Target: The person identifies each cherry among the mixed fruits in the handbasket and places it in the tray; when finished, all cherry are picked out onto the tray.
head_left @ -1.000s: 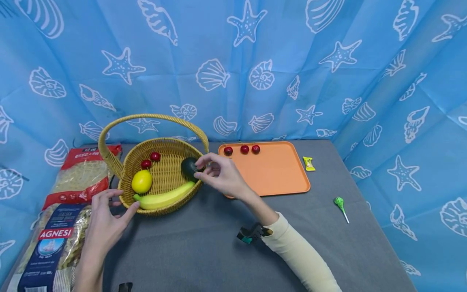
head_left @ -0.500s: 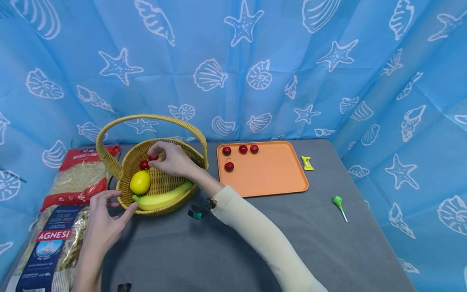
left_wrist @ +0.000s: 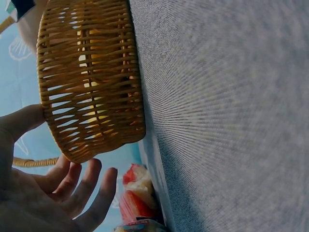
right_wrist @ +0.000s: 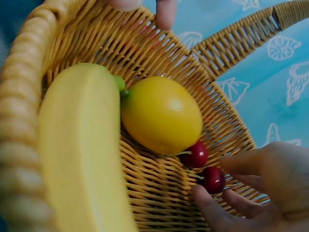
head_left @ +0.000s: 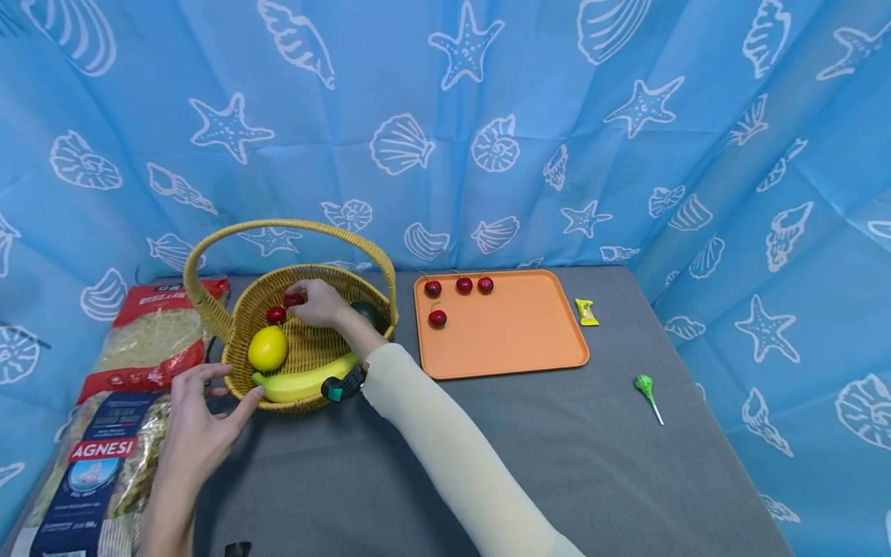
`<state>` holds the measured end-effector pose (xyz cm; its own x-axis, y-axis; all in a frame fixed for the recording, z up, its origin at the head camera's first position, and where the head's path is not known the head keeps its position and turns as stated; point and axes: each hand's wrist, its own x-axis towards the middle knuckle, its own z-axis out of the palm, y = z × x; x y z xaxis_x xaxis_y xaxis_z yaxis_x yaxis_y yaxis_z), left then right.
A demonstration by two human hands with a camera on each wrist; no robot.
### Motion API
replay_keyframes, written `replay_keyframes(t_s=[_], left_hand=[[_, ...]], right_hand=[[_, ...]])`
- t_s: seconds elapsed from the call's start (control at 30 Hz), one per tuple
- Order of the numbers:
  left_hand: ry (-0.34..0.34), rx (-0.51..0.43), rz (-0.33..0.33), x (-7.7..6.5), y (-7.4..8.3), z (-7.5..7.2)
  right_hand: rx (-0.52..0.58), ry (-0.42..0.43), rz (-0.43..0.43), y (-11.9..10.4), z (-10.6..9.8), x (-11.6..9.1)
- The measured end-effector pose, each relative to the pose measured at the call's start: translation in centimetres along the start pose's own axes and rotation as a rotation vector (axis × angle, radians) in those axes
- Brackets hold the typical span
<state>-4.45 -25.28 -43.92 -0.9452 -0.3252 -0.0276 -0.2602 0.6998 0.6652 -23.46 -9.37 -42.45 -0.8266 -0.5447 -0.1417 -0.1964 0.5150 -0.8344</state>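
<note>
In the head view, my right hand (head_left: 322, 303) reaches into the wicker basket (head_left: 240, 333), thumb and fingertips round a cherry (right_wrist: 214, 180). Against it lies another cherry (right_wrist: 195, 154), beside the lemon (right_wrist: 161, 115). A banana (right_wrist: 82, 150) lies along the near side of the basket. The dark avocado (head_left: 369, 314) sits at the right inside, partly hidden by the right arm. My left hand (head_left: 205, 422) touches the basket's near left rim with thumb and fingertips, its other fingers loosely spread in the left wrist view.
An orange tray (head_left: 504, 333) with several cherries (head_left: 437, 318) stands right of the basket. Beyond it are a yellow wrapped candy (head_left: 587, 312) and a green lollipop (head_left: 644, 385). Pasta bags (head_left: 104, 456) lie at the left. A blue curtain (head_left: 445, 139) hangs behind.
My right hand left the avocado side and moved left to the basket's cherries. A further cherry appeared on the tray between the first two frames. The left hand stayed at the rim.
</note>
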Motion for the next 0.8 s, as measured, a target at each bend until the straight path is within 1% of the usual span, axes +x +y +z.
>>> replay_keyframes(t_s=[0.17, 0.27, 0.37, 0.47, 0.63, 0.7, 0.8], left_hand=[[-0.002, -0.013, 0.009, 0.1, -0.1, 0.0], [-0.008, -0.015, 0.008, 0.1, -0.1, 0.0], [-0.009, -0.013, 0.009, 0.1, 0.0, 0.0], [-0.011, -0.015, 0.0, 0.1, 0.0, 0.0], [-0.004, -0.013, -0.003, -0.1, 0.0, -0.1], [0.0, -0.012, 0.003, -0.2, 0.0, -0.1], [0.0, -0.009, 0.003, -0.1, 0.0, -0.1]], right_hand=[[0.124, -0.031, 0.039, 0.8, 1.0, 0.3], [0.148, -0.032, 0.058, 1.1, 1.5, 0.6], [0.096, -0.022, 0.055, 1.1, 1.7, 0.6], [0.02, 0.009, 0.025, 1.0, 2.0, 0.3], [-0.084, 0.066, 0.016, 0.8, 2.5, -0.2], [-0.086, 0.081, 0.011, 0.7, 2.6, -0.5], [-0.069, 0.102, -0.02, 0.4, 2.3, -1.2]])
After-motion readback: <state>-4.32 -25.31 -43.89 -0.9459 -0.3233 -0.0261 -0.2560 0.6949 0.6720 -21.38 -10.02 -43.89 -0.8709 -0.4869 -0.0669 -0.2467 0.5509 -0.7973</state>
